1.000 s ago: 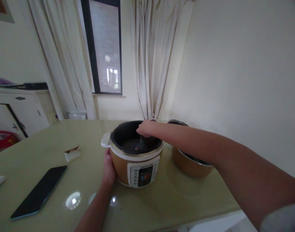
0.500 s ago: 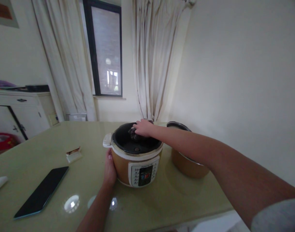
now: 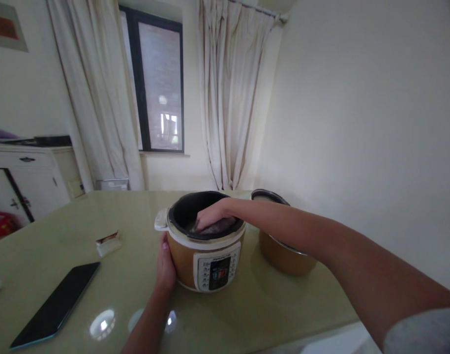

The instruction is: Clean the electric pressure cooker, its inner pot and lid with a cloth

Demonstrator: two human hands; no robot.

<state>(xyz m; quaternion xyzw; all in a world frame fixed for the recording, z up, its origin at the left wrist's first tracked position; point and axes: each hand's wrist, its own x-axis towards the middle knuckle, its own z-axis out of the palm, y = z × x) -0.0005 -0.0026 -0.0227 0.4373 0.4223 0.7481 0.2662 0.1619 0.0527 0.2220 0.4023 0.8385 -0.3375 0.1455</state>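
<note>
An electric pressure cooker point(image 3: 183, 257), brown with a white rim and front control panel, stands lidless on the table. My left hand point(image 3: 165, 263) is wrapped against its left side, steadying contact low beside the white handle. Inside the dark opening, my right hand point(image 3: 213, 215) is closed on a dark greyish cloth point(image 3: 222, 225), which lies against the inner wall. The fingertips of that hand are partly hidden by the cloth and the pot's interior.
Right of the cooker, partly behind my forearm, sits a brown round vessel point(image 3: 284, 260) with a shiny rim. On the left of the glossy table point(image 3: 195, 324) lie a dark tablet-like device point(image 3: 57, 305) and a small packet point(image 3: 108, 244). Curtains and a wall rise behind.
My right hand has moved with the cloth from the cooker's far rim down into its opening, toward me. My left hand stays on the side. The view has tilted slightly up.
</note>
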